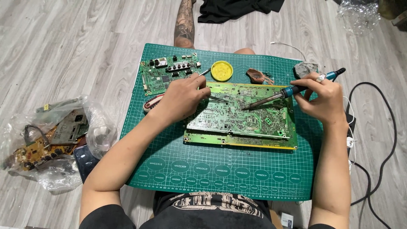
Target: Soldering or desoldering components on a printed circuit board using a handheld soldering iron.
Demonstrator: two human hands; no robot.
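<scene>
Right hand (324, 98) closed in a pen grip around a blue-handled soldering iron (292, 90), tip resting on the large green printed circuit board (241, 116) lying between both hands. Left hand (182, 98) curled around thin metal tweezers (218, 100), points on the same board. Round yellow tin (221, 70) just beyond left hand.

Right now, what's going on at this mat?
A person sits on the floor at a green cutting mat. The right hand holds a soldering iron, tip on the large circuit board. The left hand holds tweezers against the same board. A smaller board lies behind.
</scene>
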